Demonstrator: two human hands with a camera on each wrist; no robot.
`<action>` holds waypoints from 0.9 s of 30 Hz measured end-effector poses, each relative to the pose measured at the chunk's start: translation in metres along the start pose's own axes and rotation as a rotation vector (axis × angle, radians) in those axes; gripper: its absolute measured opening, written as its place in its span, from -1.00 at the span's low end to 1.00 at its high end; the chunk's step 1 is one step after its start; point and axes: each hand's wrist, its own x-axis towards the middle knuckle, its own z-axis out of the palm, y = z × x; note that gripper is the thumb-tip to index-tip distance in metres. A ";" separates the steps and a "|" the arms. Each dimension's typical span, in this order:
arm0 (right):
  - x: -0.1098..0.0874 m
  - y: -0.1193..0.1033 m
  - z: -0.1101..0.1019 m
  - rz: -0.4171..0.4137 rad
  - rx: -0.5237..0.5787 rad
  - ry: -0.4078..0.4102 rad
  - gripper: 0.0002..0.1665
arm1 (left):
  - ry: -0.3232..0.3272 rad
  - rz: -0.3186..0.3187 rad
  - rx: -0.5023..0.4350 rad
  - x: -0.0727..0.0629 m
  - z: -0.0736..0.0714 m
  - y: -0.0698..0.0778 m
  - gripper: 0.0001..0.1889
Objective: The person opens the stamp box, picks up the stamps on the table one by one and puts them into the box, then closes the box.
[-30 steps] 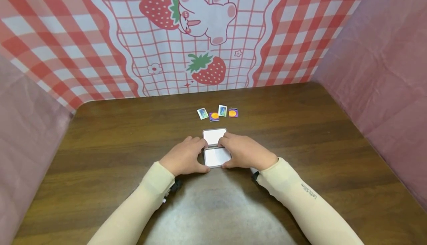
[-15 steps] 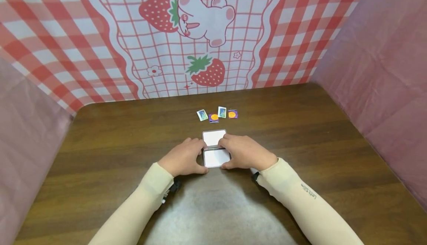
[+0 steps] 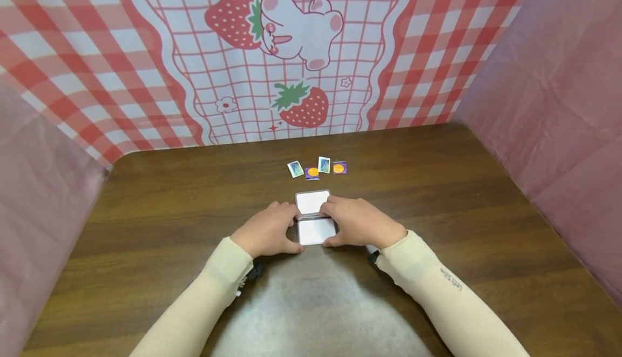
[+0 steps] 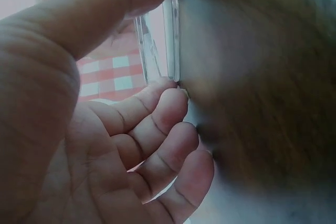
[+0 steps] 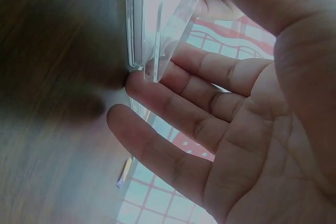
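A small clear plastic case with white inside lies hinged apart on the table, its far half behind the near half. My left hand holds the near half at its left end, thumb at the front corner and fingers by the hinge. At the other end my right hand grips it likewise, its fingers covering part of the far half. In the left wrist view, the clear edges of the case stand between thumb and index finger. The right wrist view shows the case with one clear panel tilted against the other.
Behind the case lie two small white picture cards and two purple-and-orange packets in a loose row. The brown wooden table ends at a red-checked strawberry cloth. Pink cloth hangs at both sides.
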 end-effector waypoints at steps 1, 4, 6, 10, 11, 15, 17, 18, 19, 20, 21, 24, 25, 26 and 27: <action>0.000 0.000 0.000 0.001 0.001 0.001 -0.40 | -0.001 0.000 0.003 0.000 0.000 0.000 -0.42; -0.001 0.000 -0.001 -0.002 0.000 0.002 -0.39 | -0.002 -0.001 0.006 0.000 -0.001 -0.001 -0.43; -0.001 0.000 -0.002 -0.006 0.001 0.002 -0.40 | -0.001 0.000 0.006 0.000 0.000 -0.001 -0.43; -0.002 0.001 -0.004 0.017 -0.005 0.001 -0.41 | 0.003 -0.002 0.002 0.000 0.000 -0.001 -0.44; -0.002 0.002 -0.004 0.027 -0.007 -0.001 -0.41 | 0.003 -0.002 0.001 0.000 0.000 -0.001 -0.45; -0.001 0.003 -0.005 0.049 -0.007 -0.010 -0.40 | 0.002 -0.002 0.002 0.000 0.000 0.000 -0.45; -0.001 0.003 -0.005 0.050 -0.005 -0.012 -0.40 | 0.002 -0.001 0.004 0.000 0.000 0.000 -0.46; -0.001 0.004 -0.005 0.051 -0.006 -0.012 -0.40 | 0.001 -0.001 0.005 0.000 0.000 0.000 -0.46; 0.000 0.004 -0.005 0.052 -0.007 -0.010 -0.40 | 0.002 -0.001 0.005 0.000 0.000 0.000 -0.46; 0.000 0.004 -0.005 0.053 -0.008 -0.007 -0.41 | 0.001 -0.001 0.005 0.000 0.000 0.000 -0.46; 0.000 0.004 -0.006 0.053 -0.009 -0.005 -0.41 | 0.001 -0.002 0.004 0.000 0.000 0.000 -0.46; -0.001 0.004 -0.006 0.053 -0.012 -0.002 -0.40 | 0.002 -0.003 -0.001 -0.001 0.000 0.001 -0.46; -0.001 0.004 -0.007 0.053 -0.012 -0.002 -0.40 | 0.003 -0.004 -0.002 -0.001 -0.001 0.001 -0.46; -0.001 0.004 -0.007 0.053 -0.013 -0.001 -0.39 | 0.003 -0.004 -0.003 -0.001 -0.001 0.001 -0.46; -0.001 0.003 -0.007 0.053 -0.015 -0.002 -0.39 | 0.004 -0.003 -0.002 -0.001 -0.001 0.001 -0.46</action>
